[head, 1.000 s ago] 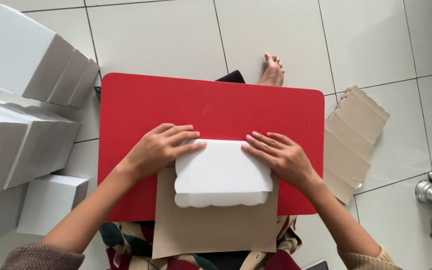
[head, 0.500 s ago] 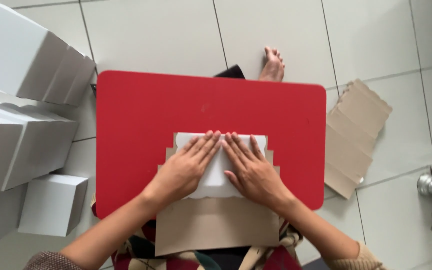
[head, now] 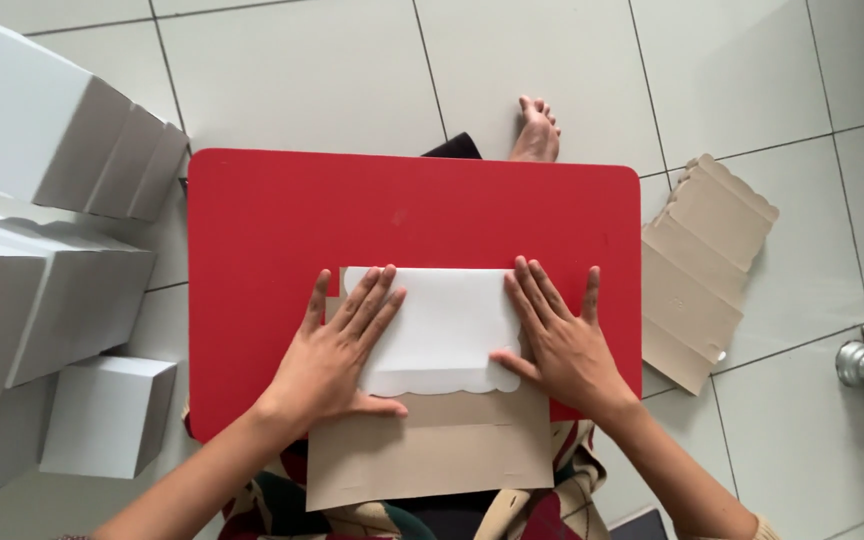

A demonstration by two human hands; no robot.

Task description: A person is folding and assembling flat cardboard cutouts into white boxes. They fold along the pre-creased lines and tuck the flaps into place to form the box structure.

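White floor tiles [head: 352, 70], red table [head: 282, 210] in the middle with a brown cardboard sheet [head: 432, 460] hanging off its 6 o'clock edge and a white flap [head: 447, 325] folded flat over it. Left hand [head: 337, 355] at 9 o'clock of the flap, right hand [head: 562, 345] at 3 o'clock, both palms down, fingers spread, pressing it. White boxes [head: 52, 250] stacked at 9 o'clock of the table, flat cardboard pile [head: 702, 265] at 3 o'clock, bare foot [head: 536, 130] at 12.

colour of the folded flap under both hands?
White, with a scalloped lower edge, on the folded flap over brown cardboard; head view.
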